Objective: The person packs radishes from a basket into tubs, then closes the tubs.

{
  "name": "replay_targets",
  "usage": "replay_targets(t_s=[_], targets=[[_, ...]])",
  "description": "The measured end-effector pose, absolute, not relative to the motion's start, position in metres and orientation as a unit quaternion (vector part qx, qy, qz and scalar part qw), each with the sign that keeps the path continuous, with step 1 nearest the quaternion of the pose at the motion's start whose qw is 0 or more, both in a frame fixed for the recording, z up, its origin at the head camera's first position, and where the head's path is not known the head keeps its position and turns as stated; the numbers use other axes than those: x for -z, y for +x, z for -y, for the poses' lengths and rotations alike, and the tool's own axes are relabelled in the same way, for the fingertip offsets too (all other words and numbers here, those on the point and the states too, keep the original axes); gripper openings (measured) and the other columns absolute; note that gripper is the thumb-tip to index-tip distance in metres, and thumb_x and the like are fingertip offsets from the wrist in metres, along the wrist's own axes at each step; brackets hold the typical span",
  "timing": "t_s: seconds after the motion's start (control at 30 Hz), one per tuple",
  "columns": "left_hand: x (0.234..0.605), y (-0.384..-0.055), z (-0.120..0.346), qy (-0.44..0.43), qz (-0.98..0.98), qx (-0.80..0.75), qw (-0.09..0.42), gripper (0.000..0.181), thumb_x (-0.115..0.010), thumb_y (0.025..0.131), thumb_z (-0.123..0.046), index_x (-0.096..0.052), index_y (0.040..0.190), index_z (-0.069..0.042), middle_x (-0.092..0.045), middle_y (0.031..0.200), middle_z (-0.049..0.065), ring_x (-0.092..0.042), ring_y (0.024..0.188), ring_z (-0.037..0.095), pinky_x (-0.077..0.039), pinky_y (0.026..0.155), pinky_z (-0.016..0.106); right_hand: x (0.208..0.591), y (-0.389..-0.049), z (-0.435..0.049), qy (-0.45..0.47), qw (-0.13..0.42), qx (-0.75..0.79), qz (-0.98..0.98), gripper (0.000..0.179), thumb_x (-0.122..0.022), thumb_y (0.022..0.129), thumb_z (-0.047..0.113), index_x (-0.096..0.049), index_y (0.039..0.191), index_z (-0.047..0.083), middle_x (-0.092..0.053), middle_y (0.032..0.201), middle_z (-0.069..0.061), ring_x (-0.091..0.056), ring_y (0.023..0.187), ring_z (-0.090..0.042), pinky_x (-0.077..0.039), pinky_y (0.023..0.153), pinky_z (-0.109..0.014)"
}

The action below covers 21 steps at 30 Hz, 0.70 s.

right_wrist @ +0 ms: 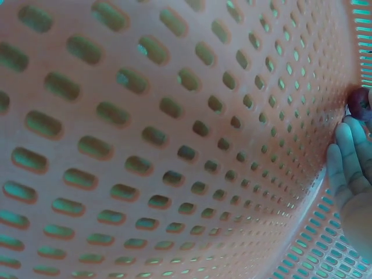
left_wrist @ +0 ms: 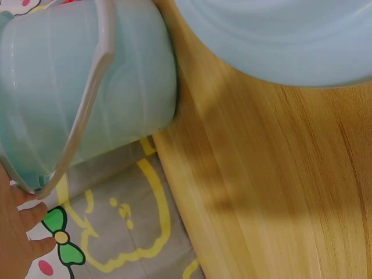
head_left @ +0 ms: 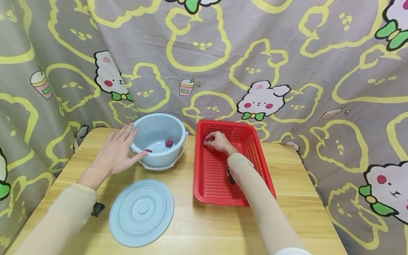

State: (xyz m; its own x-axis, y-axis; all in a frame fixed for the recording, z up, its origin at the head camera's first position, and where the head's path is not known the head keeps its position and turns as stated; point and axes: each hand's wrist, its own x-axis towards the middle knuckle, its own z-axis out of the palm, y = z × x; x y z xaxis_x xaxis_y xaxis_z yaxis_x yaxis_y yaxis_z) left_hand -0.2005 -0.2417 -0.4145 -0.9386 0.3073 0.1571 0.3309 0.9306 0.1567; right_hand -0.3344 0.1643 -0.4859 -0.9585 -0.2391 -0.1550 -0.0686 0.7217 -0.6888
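A pale blue bucket (head_left: 158, 131) stands at the back of the wooden table (head_left: 197, 226), with two dark red fruits (head_left: 169, 143) inside. My left hand (head_left: 118, 153) rests flat against the bucket's left side, fingers straight; the bucket wall (left_wrist: 70, 87) and its white handle (left_wrist: 87, 110) fill the left wrist view. My right hand (head_left: 215, 141) reaches into the far left corner of a red slotted basket (head_left: 251, 145) and pinches a small dark red fruit (right_wrist: 360, 100) with curled fingers (right_wrist: 347, 152).
The bucket's pale blue lid (head_left: 141, 211) lies on the table in front, near my left forearm. A cartoon-print curtain (head_left: 223, 53) hangs behind and around the table. The table's left edge (left_wrist: 174, 192) runs close to the bucket.
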Motion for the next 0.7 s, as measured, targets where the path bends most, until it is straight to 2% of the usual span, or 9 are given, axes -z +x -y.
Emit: replay_targets(t_s=[0.17,0.5,0.7], targets=[[0.414,-0.201,0.240,-0.164,0.980,0.092,0.062,0.102,-0.051,0.098,-0.073,-0.025,0.167,-0.002,-0.014,0.178,0.021,-0.021,0.163,0.046,-0.017,0.130,0.070,0.486,-0.333,-0.167,-0.087,0.114,0.358,-0.923,0.023,-0.079,0.095,0.024,-0.078,0.114,0.011,-0.076,0.104,-0.009,-0.065,0.090,-0.023,-0.056,0.078,-0.029],[0.413,-0.199,0.241,-0.164,0.980,0.095,0.056,0.102,-0.051,0.098,-0.072,-0.024,0.167,-0.001,-0.015,0.177,0.023,-0.020,0.163,0.047,-0.015,0.131,0.069,0.481,-0.332,-0.172,-0.114,0.109,0.372,-0.915,0.022,-0.078,0.095,0.021,-0.079,0.114,0.010,-0.078,0.096,-0.008,-0.067,0.080,-0.018,-0.056,0.070,-0.023],[0.413,-0.200,0.241,-0.162,0.981,0.095,0.054,0.102,-0.050,0.099,-0.073,-0.024,0.167,-0.001,-0.016,0.177,0.023,-0.020,0.163,0.047,-0.015,0.131,0.069,0.471,-0.327,-0.174,-0.118,0.100,0.389,-0.908,0.022,-0.079,0.095,0.021,-0.078,0.114,0.009,-0.077,0.098,-0.010,-0.069,0.084,-0.021,-0.055,0.072,-0.024]])
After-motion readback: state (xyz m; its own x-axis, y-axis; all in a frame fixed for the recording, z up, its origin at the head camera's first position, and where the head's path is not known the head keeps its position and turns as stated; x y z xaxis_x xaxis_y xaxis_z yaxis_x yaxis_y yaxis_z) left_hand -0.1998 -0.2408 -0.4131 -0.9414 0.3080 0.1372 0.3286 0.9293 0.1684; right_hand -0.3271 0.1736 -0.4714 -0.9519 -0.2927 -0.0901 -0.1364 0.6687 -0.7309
